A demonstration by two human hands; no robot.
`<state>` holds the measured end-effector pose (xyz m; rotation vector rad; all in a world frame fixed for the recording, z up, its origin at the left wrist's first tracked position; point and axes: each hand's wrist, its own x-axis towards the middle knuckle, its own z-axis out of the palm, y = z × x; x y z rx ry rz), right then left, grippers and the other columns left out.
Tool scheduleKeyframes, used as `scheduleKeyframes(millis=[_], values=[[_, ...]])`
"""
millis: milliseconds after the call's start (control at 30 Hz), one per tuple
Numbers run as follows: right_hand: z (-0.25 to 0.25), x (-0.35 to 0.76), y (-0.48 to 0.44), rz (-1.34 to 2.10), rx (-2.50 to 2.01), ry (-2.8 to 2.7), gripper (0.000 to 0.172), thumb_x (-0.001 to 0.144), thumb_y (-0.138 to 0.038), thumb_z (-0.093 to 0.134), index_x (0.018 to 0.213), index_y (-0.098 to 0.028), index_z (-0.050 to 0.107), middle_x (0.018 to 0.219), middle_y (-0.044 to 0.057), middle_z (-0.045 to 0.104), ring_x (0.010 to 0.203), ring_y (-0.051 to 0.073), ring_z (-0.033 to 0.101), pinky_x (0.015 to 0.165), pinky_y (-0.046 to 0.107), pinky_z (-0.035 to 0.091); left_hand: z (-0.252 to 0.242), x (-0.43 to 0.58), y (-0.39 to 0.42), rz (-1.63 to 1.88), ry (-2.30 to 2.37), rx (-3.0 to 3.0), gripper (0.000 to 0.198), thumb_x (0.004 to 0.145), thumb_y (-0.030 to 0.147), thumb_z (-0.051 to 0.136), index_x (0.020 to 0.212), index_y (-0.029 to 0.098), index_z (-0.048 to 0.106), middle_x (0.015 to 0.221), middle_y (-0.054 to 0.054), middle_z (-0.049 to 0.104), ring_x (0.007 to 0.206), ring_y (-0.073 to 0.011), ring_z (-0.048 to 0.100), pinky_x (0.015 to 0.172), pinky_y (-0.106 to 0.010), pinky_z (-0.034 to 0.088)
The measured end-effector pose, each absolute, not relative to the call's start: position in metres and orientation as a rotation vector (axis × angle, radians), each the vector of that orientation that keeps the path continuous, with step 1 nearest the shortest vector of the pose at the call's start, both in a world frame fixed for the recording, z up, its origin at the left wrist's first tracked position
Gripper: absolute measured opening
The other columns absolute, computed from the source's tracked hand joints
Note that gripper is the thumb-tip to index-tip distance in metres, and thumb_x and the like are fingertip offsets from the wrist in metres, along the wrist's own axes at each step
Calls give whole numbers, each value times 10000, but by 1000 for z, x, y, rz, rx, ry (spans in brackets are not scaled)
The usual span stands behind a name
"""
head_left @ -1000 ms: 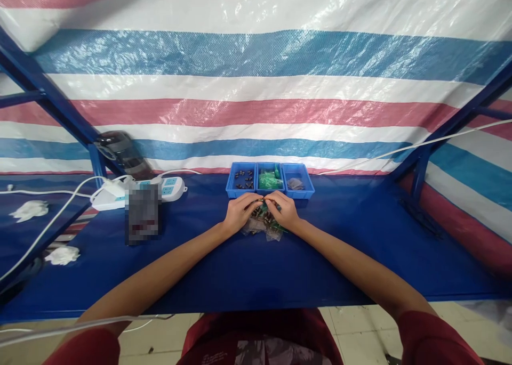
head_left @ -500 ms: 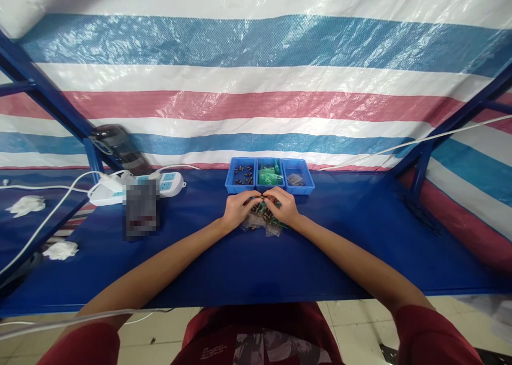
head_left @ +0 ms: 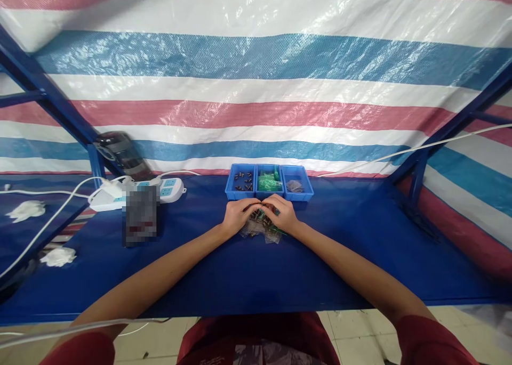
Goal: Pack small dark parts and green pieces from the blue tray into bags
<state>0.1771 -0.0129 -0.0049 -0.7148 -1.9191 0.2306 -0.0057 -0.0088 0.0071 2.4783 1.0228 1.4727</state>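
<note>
My left hand point(head_left: 237, 216) and my right hand point(head_left: 285, 213) meet at the fingertips over a pile of small parts and clear plastic bags point(head_left: 260, 227) on the blue table. Both are closed around something too small and hidden to make out. Just beyond them stand three blue bins in a row. Small dark metal parts lie in the left bin point(head_left: 229, 186), green pieces and bags in the middle bin point(head_left: 270, 195), and small clear or greyish pieces in the right bin point(head_left: 307, 189).
On the left of the blue table point(head_left: 200, 285) are a white power strip point(head_left: 172, 190), a blurred-out dark object point(head_left: 141, 216) and a dark bottle point(head_left: 124, 154). Crumpled white tissues point(head_left: 58, 257) lie farther left. Blue frame bars rise on both sides before a striped sheet.
The whole view has shifted slightly, so table and bins appear a little lower. My hands stay together over the pile, with only slight finger movement.
</note>
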Motion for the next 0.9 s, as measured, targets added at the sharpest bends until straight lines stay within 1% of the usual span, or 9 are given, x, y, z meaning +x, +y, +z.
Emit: scheduleKeyframes(millis=[133, 333, 400, 500, 600, 667, 800, 900], values=[[-3, 177, -14, 246, -734, -1912, 173, 912, -293, 485, 941, -171, 604, 793, 68, 606, 595, 134, 543, 556, 270, 478, 10, -5, -10, 1463, 1015, 2468, 191, 869, 323, 571, 908, 178, 690, 852, -32, 729, 737, -153, 692, 692, -239, 559], [1, 179, -14, 271, -810, -1838, 185, 924, -295, 456, 902, -181, 599, 739, 54, 574, 627, 153, 542, 585, 286, 474, 12, -2, -7, 1410, 888, 2496, 224, 890, 289, 541, 1063, 190, 645, 972, -48, 713, 878, -161, 681, 791, -269, 562], [2, 179, -14, 285, -840, -1825, 184, 925, -301, 456, 899, -187, 598, 754, 57, 583, 641, 158, 545, 603, 295, 476, 13, 0, -5, 1392, 880, 2505, 220, 896, 281, 532, 1062, 188, 643, 975, -49, 710, 878, -159, 679, 796, -271, 562], [4, 180, -15, 300, -852, -1825, 165, 921, -281, 467, 893, -189, 602, 758, 58, 594, 647, 161, 544, 605, 300, 468, 18, 0, -3, 1330, 916, 2487, 195, 887, 274, 547, 1017, 176, 653, 955, -51, 710, 830, -151, 677, 746, -250, 562], [6, 181, -15, 337, -869, -1799, 163, 917, -259, 471, 861, -189, 607, 724, 50, 584, 642, 163, 546, 606, 303, 462, 23, -1, -3, 1293, 973, 2426, 172, 867, 262, 576, 994, 180, 659, 934, -40, 710, 645, -103, 641, 629, -210, 540], [9, 181, -16, 377, -898, -1769, 180, 923, -253, 455, 853, -189, 609, 692, 42, 569, 628, 163, 547, 608, 307, 462, 24, -3, -4, 1292, 1028, 2372, 171, 856, 264, 587, 985, 182, 664, 902, -33, 712, 568, -84, 600, 584, -202, 523], [14, 181, -17, 424, -944, -1730, 214, 929, -267, 430, 846, -194, 615, 670, 41, 566, 598, 163, 543, 587, 311, 456, 23, -7, -10, 1278, 1048, 2325, 176, 865, 253, 551, 983, 193, 666, 854, -20, 710, 534, -73, 579, 569, -191, 514], [16, 181, -18, 449, -966, -1722, 220, 926, -263, 426, 848, -191, 620, 684, 44, 574, 591, 159, 542, 578, 307, 452, 21, -8, -13, 1281, 1018, 2315, 164, 857, 225, 550, 972, 187, 659, 880, -32, 701, 545, -71, 583, 543, -183, 504]])
